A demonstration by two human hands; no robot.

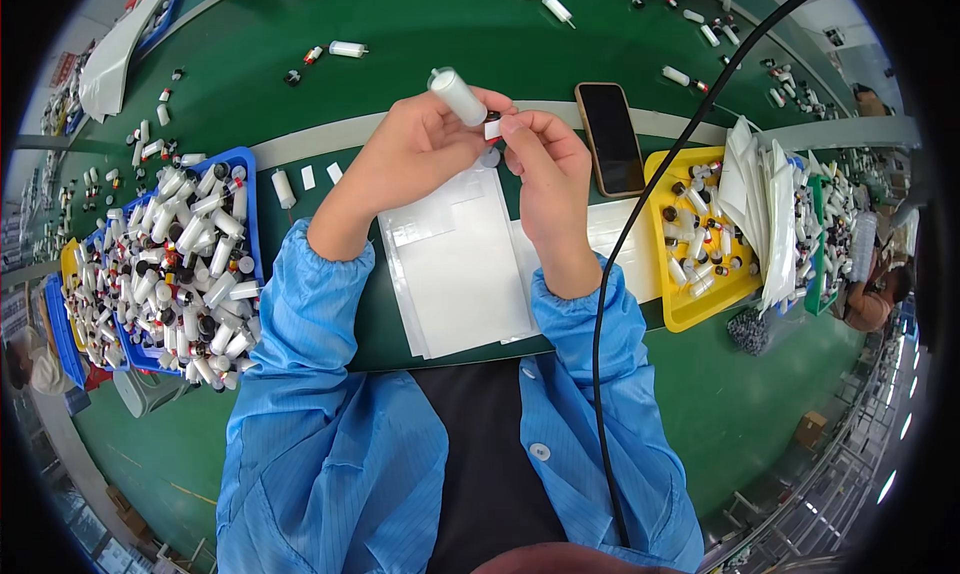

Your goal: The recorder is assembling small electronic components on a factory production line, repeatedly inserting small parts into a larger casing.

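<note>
My left hand [415, 159] is closed round a white plastic cylinder [458, 96], which is tilted, with a thin tip at its upper end. Its lower end, partly hidden by fingers, shows black and red. The thumb and forefinger of my right hand [552, 174] pinch a small white label [492, 130] against that end. Below both hands lies a stack of white sheets in clear plastic [465, 274]. Another white cylinder [284, 188] and two small white labels [308, 177] lie left of my left forearm.
A blue bin [250, 164] heaped with cylinders stands at the left. To the right is a yellow tray [685, 316] with fewer cylinders; white bags [760, 204] stand beside it. A phone [611, 139] lies beyond my right hand. A black cable [640, 209] crosses the view.
</note>
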